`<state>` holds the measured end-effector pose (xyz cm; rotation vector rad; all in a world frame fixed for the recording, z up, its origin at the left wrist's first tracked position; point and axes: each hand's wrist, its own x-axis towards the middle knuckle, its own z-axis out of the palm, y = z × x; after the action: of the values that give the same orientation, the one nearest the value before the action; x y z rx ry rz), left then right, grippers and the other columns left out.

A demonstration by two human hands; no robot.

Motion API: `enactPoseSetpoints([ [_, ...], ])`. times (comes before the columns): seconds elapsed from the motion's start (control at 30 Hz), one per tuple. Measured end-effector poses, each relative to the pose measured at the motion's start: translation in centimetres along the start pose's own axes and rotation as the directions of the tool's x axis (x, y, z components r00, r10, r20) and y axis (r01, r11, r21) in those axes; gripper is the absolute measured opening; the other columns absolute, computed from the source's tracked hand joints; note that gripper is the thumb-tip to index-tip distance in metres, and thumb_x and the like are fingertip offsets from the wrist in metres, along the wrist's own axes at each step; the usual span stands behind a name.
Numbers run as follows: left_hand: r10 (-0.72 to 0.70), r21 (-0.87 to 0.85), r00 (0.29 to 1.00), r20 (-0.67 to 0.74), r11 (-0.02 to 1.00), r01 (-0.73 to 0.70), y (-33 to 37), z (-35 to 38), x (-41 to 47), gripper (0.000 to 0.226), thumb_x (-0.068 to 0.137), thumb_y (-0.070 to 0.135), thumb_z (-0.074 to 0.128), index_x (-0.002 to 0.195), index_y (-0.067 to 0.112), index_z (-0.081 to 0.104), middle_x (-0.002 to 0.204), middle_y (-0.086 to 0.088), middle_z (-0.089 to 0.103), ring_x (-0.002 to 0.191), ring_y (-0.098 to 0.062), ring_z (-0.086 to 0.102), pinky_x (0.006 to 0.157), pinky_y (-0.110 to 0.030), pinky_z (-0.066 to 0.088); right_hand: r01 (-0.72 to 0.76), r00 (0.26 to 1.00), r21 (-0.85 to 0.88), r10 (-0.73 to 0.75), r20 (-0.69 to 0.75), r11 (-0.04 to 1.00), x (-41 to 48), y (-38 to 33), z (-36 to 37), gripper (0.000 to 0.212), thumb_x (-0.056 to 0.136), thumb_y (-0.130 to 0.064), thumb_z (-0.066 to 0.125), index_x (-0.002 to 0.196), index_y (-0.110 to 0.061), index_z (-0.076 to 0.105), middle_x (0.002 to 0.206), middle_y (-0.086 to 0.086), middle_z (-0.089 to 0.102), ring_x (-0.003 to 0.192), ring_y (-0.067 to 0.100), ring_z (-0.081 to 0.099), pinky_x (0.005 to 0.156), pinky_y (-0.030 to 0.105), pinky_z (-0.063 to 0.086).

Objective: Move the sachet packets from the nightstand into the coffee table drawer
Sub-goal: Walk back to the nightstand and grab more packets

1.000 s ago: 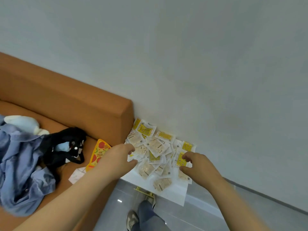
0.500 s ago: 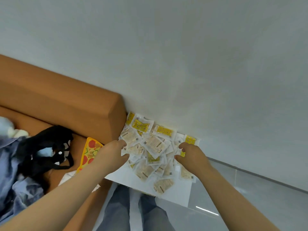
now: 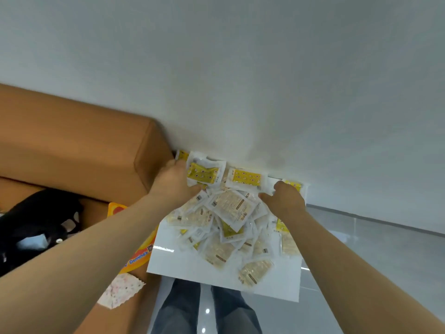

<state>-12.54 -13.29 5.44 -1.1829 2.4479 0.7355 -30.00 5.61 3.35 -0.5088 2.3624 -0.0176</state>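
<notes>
Several sachet packets [image 3: 231, 208], yellow and pale beige in clear wrappers, lie heaped on the white nightstand top [image 3: 183, 263] against the wall. My left hand [image 3: 174, 183] rests on the pile's far left edge, its fingers curled onto a yellow packet [image 3: 203, 174]. On the pile's far right side my right hand [image 3: 284, 200] presses down on the packets, fingers bent. One beige packet [image 3: 255, 271] lies apart near the front edge. The coffee table drawer is not in view.
An orange-brown sofa arm [image 3: 144, 160] touches the nightstand's left side. On the sofa lie a black bag [image 3: 36, 222], a yellow Domino's pack [image 3: 139, 256] and a small patterned sachet [image 3: 120, 290]. My legs [image 3: 204, 309] stand on grey tiles [image 3: 385, 256] below.
Both hands have slid farther toward the wall along the pile's two sides, pushing the packets closer together. The camera has moved nearer to the nightstand.
</notes>
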Motion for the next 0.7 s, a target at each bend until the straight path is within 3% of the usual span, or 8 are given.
enactPoseSetpoints([
  [0.17,-0.022,0.037,0.997,-0.069,0.999,0.025,-0.4,2.1,4.7,0.081,0.074,0.049,0.073,0.131,0.004,0.037,0.133,-0.014,0.039,0.122,-0.03,0.04,0.102,-0.036,0.036,-0.059,0.998,0.16,0.061,-0.01,0.985,3.7,-1.0,2.6,0.058,0.091,-0.051,0.053,0.123,-0.003,0.052,0.111,0.012,0.062,0.106,0.029,0.058,0.075,0.03,0.04],
  [0.3,-0.048,0.055,0.993,-0.109,0.997,0.054,-0.7,4.4,6.8,0.087,0.072,0.054,0.073,0.131,0.001,0.036,0.132,-0.015,0.038,0.123,-0.03,0.038,0.103,-0.034,0.034,-0.136,0.99,0.258,0.143,-0.009,0.956,6.1,-1.3,4.2,0.057,0.089,-0.054,0.055,0.113,-0.003,0.054,0.078,0.002,0.053,0.079,0.023,0.052,0.068,0.031,0.041],
  [0.4,-0.066,0.023,0.99,-0.126,0.997,0.07,-0.9,5.9,7.8,0.084,0.072,0.052,0.074,0.129,0.002,0.038,0.132,-0.015,0.04,0.123,-0.031,0.037,0.103,-0.035,0.034,-0.175,0.983,0.32,0.185,-0.002,0.931,7.3,-1.4,5.2,0.058,0.086,-0.055,0.059,0.111,-0.003,0.052,0.084,0.005,0.056,0.079,0.023,0.053,0.066,0.031,0.041],
  [0.53,-0.053,0.035,0.995,-0.089,0.998,0.056,-1.2,7.3,8.9,0.077,0.071,0.053,0.074,0.124,0.007,0.043,0.128,-0.013,0.045,0.116,-0.031,0.041,0.097,-0.037,0.038,-0.201,0.974,0.427,0.224,-0.005,0.882,8.1,-1.3,6.2,0.053,0.078,-0.052,0.071,0.094,-0.004,0.056,0.081,0.005,0.059,0.07,0.02,0.055,0.051,0.026,0.037],
  [0.7,-0.045,0.059,0.993,-0.111,0.997,0.051,-0.8,8.6,10.0,0.071,0.07,0.056,0.073,0.121,0.012,0.051,0.129,-0.011,0.036,0.117,-0.031,0.036,0.097,-0.036,0.038,-0.168,0.972,0.612,0.233,-0.027,0.773,7.7,-1.2,6.5,0.059,0.075,-0.034,0.08,0.117,-0.004,0.051,0.095,0.003,0.056,0.085,0.021,0.055,0.074,0.032,0.047],
])
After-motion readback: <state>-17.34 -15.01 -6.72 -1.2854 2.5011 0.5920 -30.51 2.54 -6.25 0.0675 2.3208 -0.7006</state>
